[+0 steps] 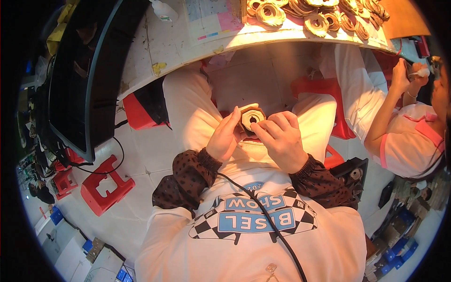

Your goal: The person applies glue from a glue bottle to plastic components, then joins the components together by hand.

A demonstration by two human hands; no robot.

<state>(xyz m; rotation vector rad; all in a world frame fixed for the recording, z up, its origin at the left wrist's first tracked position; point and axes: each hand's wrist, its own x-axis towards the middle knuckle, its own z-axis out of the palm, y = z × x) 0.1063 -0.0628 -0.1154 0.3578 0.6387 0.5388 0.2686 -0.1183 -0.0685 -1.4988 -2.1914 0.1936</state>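
Observation:
In front of my lap I hold a small ring-shaped part (246, 113), pale on top with a brown, angular outer edge and a dark hole in its middle. My left hand (224, 137) is closed around its left side, with the thumb and fingers along the edge. At the lower right of the ring, my right hand (282, 141) is closed, its fingertips pinched by the hole. Anything small between those fingertips is hidden. Dark spotted sleeve covers (324, 183) reach to both my wrists.
Several similar rings (270, 14) lie heaped on the lit table (188, 47) ahead, near a white bottle (163, 10). A long black tray (87, 94) stands at left. Red stools (107, 184) are on the floor. To the right sits another person (404, 127), hands raised.

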